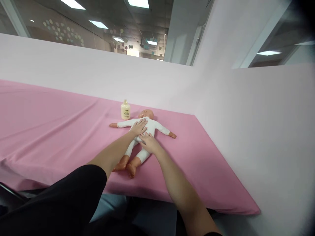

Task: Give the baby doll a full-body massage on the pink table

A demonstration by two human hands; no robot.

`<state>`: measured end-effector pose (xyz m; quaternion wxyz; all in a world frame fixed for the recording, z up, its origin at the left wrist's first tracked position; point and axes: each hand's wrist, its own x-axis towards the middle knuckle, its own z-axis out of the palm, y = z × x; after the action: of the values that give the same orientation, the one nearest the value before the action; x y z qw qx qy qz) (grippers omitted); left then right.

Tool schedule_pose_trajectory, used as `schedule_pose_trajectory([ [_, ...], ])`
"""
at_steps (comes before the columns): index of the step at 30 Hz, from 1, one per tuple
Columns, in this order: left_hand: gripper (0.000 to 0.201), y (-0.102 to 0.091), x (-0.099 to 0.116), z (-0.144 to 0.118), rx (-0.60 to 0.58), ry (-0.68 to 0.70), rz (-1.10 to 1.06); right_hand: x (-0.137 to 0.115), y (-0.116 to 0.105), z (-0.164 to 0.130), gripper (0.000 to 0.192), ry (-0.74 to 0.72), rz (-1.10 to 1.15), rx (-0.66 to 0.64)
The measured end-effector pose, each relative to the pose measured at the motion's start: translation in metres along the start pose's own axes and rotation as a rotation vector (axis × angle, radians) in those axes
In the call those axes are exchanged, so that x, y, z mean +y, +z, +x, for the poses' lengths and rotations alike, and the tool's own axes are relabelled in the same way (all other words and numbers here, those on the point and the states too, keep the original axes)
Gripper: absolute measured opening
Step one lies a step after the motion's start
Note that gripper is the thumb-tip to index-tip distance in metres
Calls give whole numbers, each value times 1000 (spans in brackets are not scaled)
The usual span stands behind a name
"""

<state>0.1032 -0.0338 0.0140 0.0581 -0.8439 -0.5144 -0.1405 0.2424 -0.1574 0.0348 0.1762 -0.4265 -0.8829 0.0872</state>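
A baby doll (150,127) with a white cloth body lies on the pink-covered table, its arms spread and its feet toward me. My left hand (139,127) rests flat on the doll's chest, fingers stretched out. Lower down, on the belly, lies my right hand (149,143), also flat with its fingers apart. The two hands are close together, and part of the doll's trunk is hidden under them. Just beyond the doll's outstretched arm on the left stands a cream-coloured pump bottle (125,110) with a dark printed label.
The pink cloth (61,131) drapes over the table's front edge and has folds on the left. A white wall (103,77) with a window above borders the back, and another wall (258,124) runs along the right.
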Motion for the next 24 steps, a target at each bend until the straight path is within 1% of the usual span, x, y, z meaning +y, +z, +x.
schedule_pose_trajectory([
  [5,55,2,-2,0,34,16,11,-2,-2,0,49,0,20,13],
  [14,55,4,-4,-3,85,26,-79,1,3,-3,46,24,80,56],
  [20,57,-2,0,-5,57,20,-111,8,3,-6,43,46,181,86],
  [24,56,-7,2,-8,55,15,-131,8,1,-6,43,77,225,115],
])
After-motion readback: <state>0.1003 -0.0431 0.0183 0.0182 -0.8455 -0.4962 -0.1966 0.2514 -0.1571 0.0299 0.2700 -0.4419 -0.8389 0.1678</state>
